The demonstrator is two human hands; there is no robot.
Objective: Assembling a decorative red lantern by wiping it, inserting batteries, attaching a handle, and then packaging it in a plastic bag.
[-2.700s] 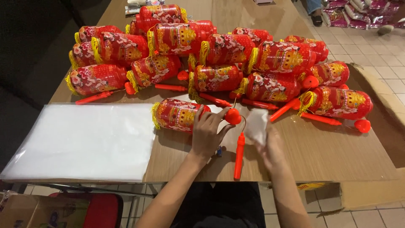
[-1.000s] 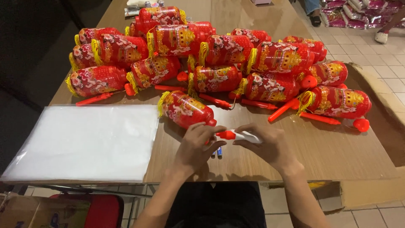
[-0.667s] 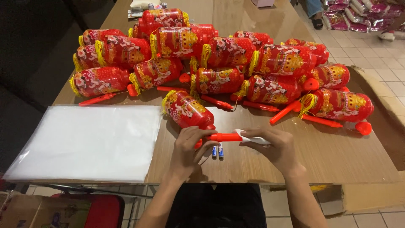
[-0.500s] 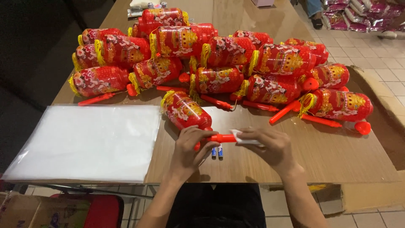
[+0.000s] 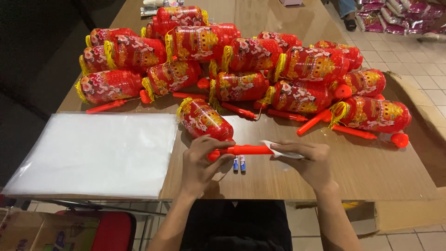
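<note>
A heap of red lanterns (image 5: 241, 60) blocks the far half of the tabletop (image 5: 371, 172). A stack of clear plastic bags (image 5: 93, 153) fills the near left. Two small batteries (image 5: 239, 164) lie between the hands. Bare wood stays open to the near right, below the loose red sticks (image 5: 325, 125).

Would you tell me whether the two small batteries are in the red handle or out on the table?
Out: both batteries lie side by side on the table, just below the red handle.
</note>
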